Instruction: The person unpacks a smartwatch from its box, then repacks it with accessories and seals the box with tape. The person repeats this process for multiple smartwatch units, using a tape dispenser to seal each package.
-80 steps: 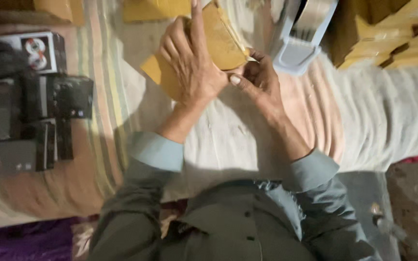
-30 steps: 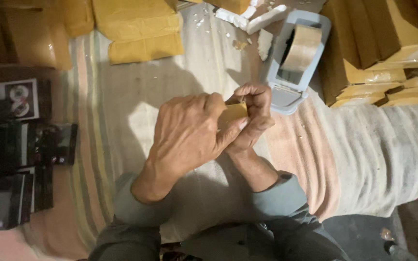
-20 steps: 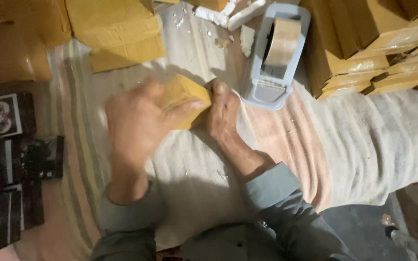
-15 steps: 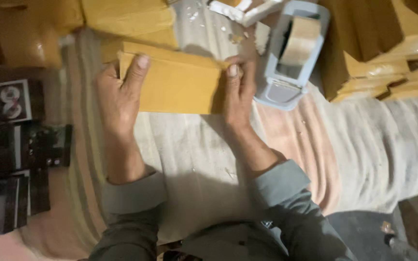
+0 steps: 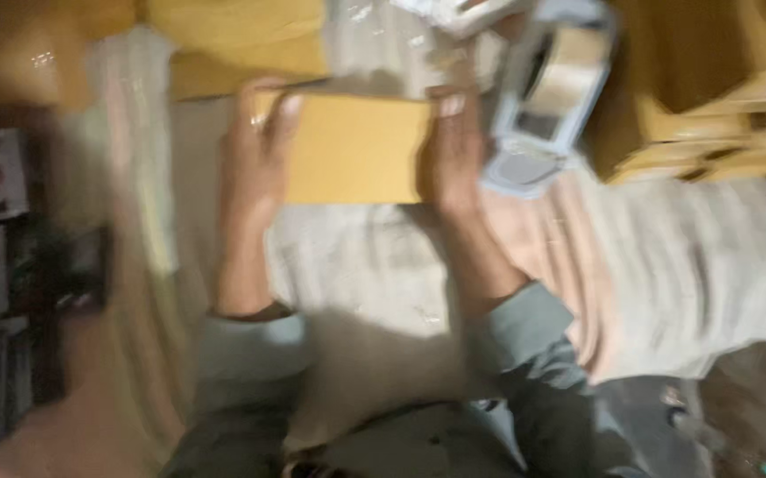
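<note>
— What is the person holding?

— A flat brown envelope (image 5: 356, 149), one short end in each hand. The left hand (image 5: 257, 155) is gripping its left end, fingers curling over the top edge; the right hand (image 5: 454, 150) is clamping the right end the same way.

— Where is the envelope lying?

— On the pale cloth (image 5: 666, 257), flat between the hands. A tape dispenser (image 5: 546, 97) is sitting just right of the envelope, more brown packets (image 5: 232, 35) just beyond it, and cardboard boxes (image 5: 719, 97) farther right.
</note>
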